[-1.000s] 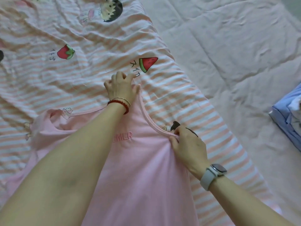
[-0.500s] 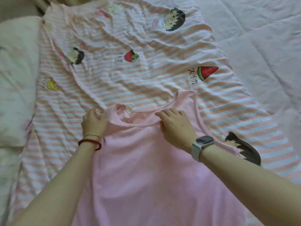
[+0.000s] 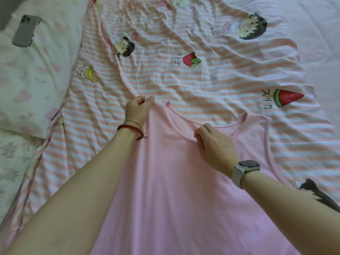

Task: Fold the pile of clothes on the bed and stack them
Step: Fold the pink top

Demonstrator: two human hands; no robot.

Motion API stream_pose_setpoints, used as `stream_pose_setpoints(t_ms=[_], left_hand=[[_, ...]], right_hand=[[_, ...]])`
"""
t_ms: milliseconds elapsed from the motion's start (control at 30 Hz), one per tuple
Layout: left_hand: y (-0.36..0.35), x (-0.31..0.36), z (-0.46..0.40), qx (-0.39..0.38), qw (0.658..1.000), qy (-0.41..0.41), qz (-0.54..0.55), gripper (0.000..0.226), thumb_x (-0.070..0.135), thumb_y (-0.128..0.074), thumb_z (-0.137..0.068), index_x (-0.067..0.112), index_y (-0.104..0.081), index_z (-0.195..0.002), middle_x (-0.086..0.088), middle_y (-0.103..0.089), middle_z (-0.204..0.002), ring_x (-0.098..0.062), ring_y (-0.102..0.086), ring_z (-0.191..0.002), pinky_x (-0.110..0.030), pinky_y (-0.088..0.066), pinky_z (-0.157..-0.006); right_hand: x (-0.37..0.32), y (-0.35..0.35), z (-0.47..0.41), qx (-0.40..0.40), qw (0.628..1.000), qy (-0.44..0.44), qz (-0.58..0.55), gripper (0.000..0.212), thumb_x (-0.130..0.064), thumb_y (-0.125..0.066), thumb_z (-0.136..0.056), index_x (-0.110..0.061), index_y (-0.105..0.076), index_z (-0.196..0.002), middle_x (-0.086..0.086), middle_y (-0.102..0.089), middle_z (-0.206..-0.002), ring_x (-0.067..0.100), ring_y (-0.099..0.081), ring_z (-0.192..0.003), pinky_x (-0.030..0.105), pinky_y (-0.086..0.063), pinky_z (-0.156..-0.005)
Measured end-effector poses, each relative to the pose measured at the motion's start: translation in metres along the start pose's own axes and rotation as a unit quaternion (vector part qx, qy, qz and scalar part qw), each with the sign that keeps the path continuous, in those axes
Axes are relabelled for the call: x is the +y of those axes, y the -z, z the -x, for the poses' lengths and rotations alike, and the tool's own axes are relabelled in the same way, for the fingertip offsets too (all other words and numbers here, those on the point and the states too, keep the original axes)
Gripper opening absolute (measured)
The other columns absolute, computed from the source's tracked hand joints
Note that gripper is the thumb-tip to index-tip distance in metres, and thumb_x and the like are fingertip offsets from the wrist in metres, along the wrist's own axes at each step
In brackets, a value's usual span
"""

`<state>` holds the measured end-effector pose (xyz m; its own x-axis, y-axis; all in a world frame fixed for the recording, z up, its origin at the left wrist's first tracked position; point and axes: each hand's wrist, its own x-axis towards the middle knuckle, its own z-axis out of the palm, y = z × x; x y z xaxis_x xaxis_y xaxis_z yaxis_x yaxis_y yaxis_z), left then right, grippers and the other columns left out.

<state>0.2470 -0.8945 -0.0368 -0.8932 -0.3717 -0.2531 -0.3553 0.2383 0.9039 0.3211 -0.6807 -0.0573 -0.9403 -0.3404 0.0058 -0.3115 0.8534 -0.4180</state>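
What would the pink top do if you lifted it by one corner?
The pink top would probably droop and bunch, since it already wrinkles where the left hand pinches it. It looks thin, so likely light. It shouldn't roll or break.

Striped blanket (image 3: 211,85): スイカ by watermelon, イチゴ by strawberry, バナナ by banana

The top (image 3: 184,181) lies flat on the blanket (image 3: 184,83) in front of me, its neckline at the far end. My left hand (image 3: 138,111) is at its far left corner, and my right hand (image 3: 215,144) sits on the neckline, right of the left hand. The blanket is spread over the bed (image 3: 322,34). A pillow (image 3: 36,80) lies left of the blanket, with a phone (image 3: 25,30) on its far end.
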Motion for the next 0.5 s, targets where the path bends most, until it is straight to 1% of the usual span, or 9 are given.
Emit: stream_pose_setpoints(t_ms=[67, 100, 167, 233, 300, 333, 400, 467, 500], left_hand=[[0.003, -0.014, 0.000, -0.010, 0.995, -0.037, -0.091, 0.017, 0.019, -0.058, -0.089, 0.005, -0.055, -0.079, -0.009, -0.043, -0.076, -0.016, -0.037, -0.070, -0.027, -0.033, -0.063], [0.004, -0.020, 0.000, -0.017, 0.991, -0.034, -0.128, 0.019, 0.019, -0.058, -0.088, 0.001, -0.056, -0.081, -0.009, -0.044, -0.076, -0.017, -0.038, -0.072, -0.027, -0.032, -0.064], [0.004, -0.030, -0.001, 0.012, 0.982, -0.029, -0.186, 0.024, 0.021, -0.058, -0.086, -0.003, -0.057, -0.086, -0.009, -0.048, -0.079, -0.020, -0.042, -0.075, -0.025, -0.034, -0.063], [-0.001, -0.030, 0.000, 0.083, 0.961, -0.043, -0.262, 0.024, 0.025, -0.059, -0.084, 0.004, -0.056, -0.095, -0.009, -0.055, -0.097, -0.025, -0.050, -0.090, -0.024, -0.039, -0.071], [-0.003, -0.030, 0.000, 0.116, 0.933, -0.068, -0.334, 0.038, 0.029, -0.062, -0.081, 0.010, -0.049, -0.111, -0.011, -0.048, -0.121, -0.029, -0.045, -0.111, -0.035, -0.039, -0.085], [-0.003, -0.030, -0.001, 0.097, 0.918, -0.093, -0.372, 0.046, 0.032, -0.062, -0.082, 0.011, -0.046, -0.120, -0.011, -0.043, -0.130, -0.030, -0.040, -0.119, -0.040, -0.038, -0.090], [-0.001, -0.032, -0.005, -0.002, 0.880, -0.143, -0.453, 0.053, 0.032, -0.056, -0.087, 0.015, -0.038, -0.134, -0.005, -0.037, -0.141, -0.027, -0.030, -0.130, -0.044, -0.032, -0.099], [0.001, -0.030, -0.012, -0.097, 0.847, -0.153, -0.500, 0.051, 0.030, -0.052, -0.089, 0.019, -0.035, -0.137, -0.004, -0.039, -0.141, -0.025, -0.028, -0.132, -0.045, -0.030, -0.103], [0.001, -0.027, -0.016, -0.116, 0.837, -0.145, -0.515, 0.050, 0.030, -0.052, -0.089, 0.021, -0.038, -0.135, -0.004, -0.042, -0.138, -0.025, -0.029, -0.130, -0.044, -0.028, -0.104]], right_hand=[[0.003, -0.004, 0.003, -0.014, 0.999, 0.023, 0.042, 0.020, -0.015, -0.049, -0.092, -0.008, -0.059, -0.108, 0.011, -0.058, -0.105, 0.032, -0.054, -0.094, 0.038, -0.034, -0.076], [0.005, -0.006, 0.005, -0.034, 0.996, 0.030, 0.073, 0.024, -0.020, -0.047, -0.094, -0.011, -0.058, -0.113, 0.008, -0.057, -0.111, 0.031, -0.053, -0.103, 0.039, -0.032, -0.084], [0.013, -0.007, 0.012, -0.050, 0.992, 0.025, 0.114, 0.029, -0.022, -0.045, -0.095, -0.016, -0.054, -0.122, 0.006, -0.055, -0.120, 0.027, -0.048, -0.114, 0.040, -0.027, -0.095], [0.022, -0.003, 0.019, -0.027, 0.993, -0.008, 0.112, 0.036, -0.016, -0.050, -0.093, -0.013, -0.052, -0.129, 0.010, -0.052, -0.129, 0.030, -0.045, -0.123, 0.045, -0.023, -0.103], [0.035, 0.005, 0.022, -0.029, 0.989, -0.049, 0.133, 0.046, -0.011, -0.043, -0.093, -0.013, -0.040, -0.139, 0.011, -0.039, -0.144, 0.027, -0.030, -0.136, 0.048, -0.012, -0.110], [0.043, 0.009, 0.023, -0.035, 0.987, -0.068, 0.141, 0.051, -0.009, -0.038, -0.094, -0.013, -0.031, -0.143, 0.009, -0.030, -0.149, 0.025, -0.021, -0.141, 0.048, -0.006, -0.113], [0.061, 0.018, 0.019, -0.050, 0.981, -0.107, 0.151, 0.056, -0.006, -0.030, -0.094, -0.015, -0.017, -0.148, 0.005, -0.014, -0.156, 0.021, -0.008, -0.144, 0.049, 0.001, -0.115], [0.077, 0.025, 0.011, -0.065, 0.974, -0.153, 0.155, 0.058, -0.008, -0.026, -0.097, -0.018, -0.004, -0.149, 0.003, 0.001, -0.158, 0.019, 0.002, -0.145, 0.048, 0.001, -0.115], [0.084, 0.029, 0.005, -0.069, 0.971, -0.181, 0.143, 0.057, -0.009, -0.025, -0.098, -0.019, -0.001, -0.149, 0.003, 0.004, -0.158, 0.020, 0.004, -0.145, 0.046, 0.000, -0.116]])
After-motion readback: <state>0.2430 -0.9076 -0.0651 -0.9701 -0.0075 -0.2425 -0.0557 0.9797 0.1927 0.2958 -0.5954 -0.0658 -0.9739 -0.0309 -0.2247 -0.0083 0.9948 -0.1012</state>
